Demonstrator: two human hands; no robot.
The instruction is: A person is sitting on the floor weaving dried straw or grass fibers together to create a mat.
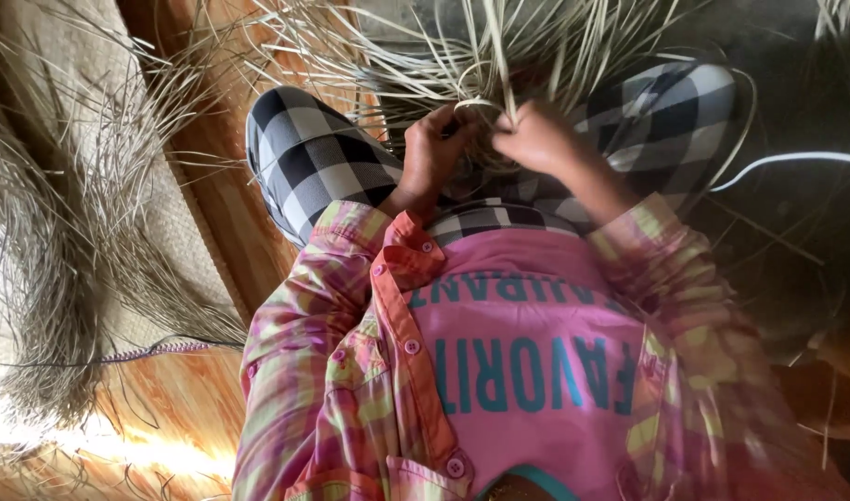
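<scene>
Straw-coloured fibre strips (499,46), long, flat and pale, fan out in a loose spray from a gathered point just above the wearer's lap. Both hands meet at that point.

Left hand (436,148): curled into a near fist, knuckles toward the camera, fingers closed around a few of the strips where they bunch together; one strip bends in a small loop (476,104) across the top of the fingers.

Right hand (536,139): just beside the left, nearly touching it, fingers bent and pinched on the strips at the same gathered spot. Exactly how many strands each hand has hold of cannot be made out.

Legs: black-and-white checked trousers (304,158), knees spread to either side of the hands, the fibre bundle lying between and over them.

Upper body: pink shirt (527,371) with teal lettering, under an open plaid overshirt (323,353) in pink, yellow and green, sleeves down to the wrists.

Surroundings: a dried fibre heap (63,241), greyish and tangled, lies well apart on a woven mat (179,223). Orange-brown wooden floor (165,399) shows beneath. A thin dark cord (147,351) runs across it. Dark ground (796,102) with stray strips fills the other side.
</scene>
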